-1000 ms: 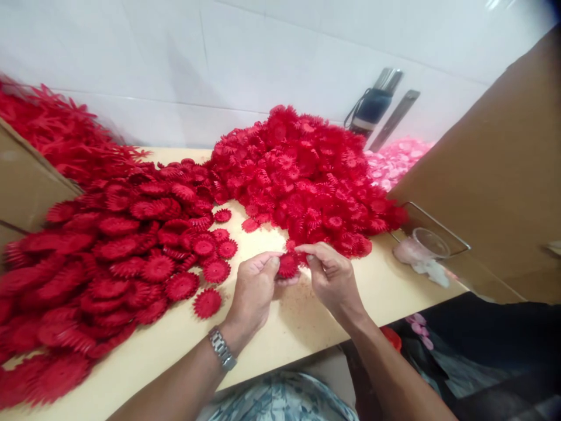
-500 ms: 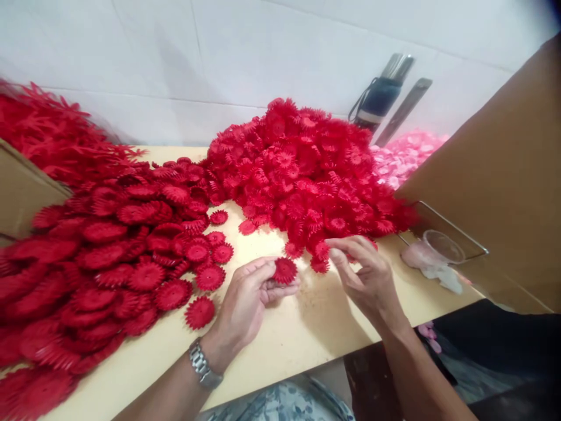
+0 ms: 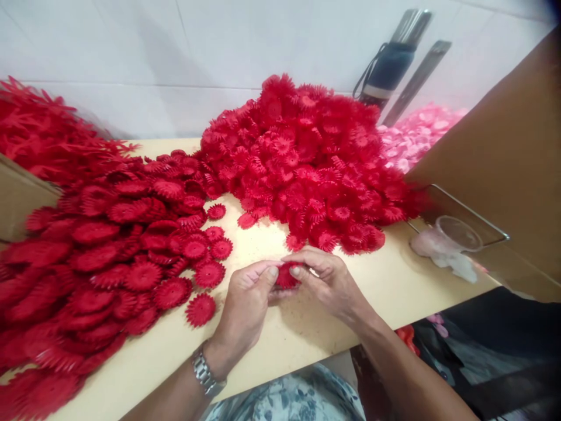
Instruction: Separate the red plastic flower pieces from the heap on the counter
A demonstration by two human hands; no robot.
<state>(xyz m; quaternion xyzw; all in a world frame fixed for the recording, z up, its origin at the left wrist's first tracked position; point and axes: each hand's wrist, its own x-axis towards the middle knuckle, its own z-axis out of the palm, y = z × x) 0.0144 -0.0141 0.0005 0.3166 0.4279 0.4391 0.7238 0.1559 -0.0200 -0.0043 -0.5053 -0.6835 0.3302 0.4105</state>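
Note:
Between my two hands, above the table's front part, is a red artificial flower piece (image 3: 286, 277) with a toothed rim. My left hand (image 3: 249, 297), a metal watch at its wrist, grips the left side with thumb and fingers. Across from it, my right hand (image 3: 329, 282) is closed on the right side, thumb on the front. Fingers partly cover the piece, so I cannot tell whether a second layer lies on it. A loose red flower disc (image 3: 200, 310) lies just left of my left hand. Beyond my hands rises a heap of smaller red flower pieces (image 3: 302, 169).
Many larger red flower discs (image 3: 96, 257) spread over the left side. Pink petals (image 3: 423, 134) and a dark blue flask (image 3: 388, 67) are at the back right. A clear plastic cup (image 3: 458, 234) lies by a cardboard panel (image 3: 491, 187) on the right.
My right hand has moved left from the heap's front edge to the flower piece in my left hand. Both hands now meet on it. The view has shifted slightly.

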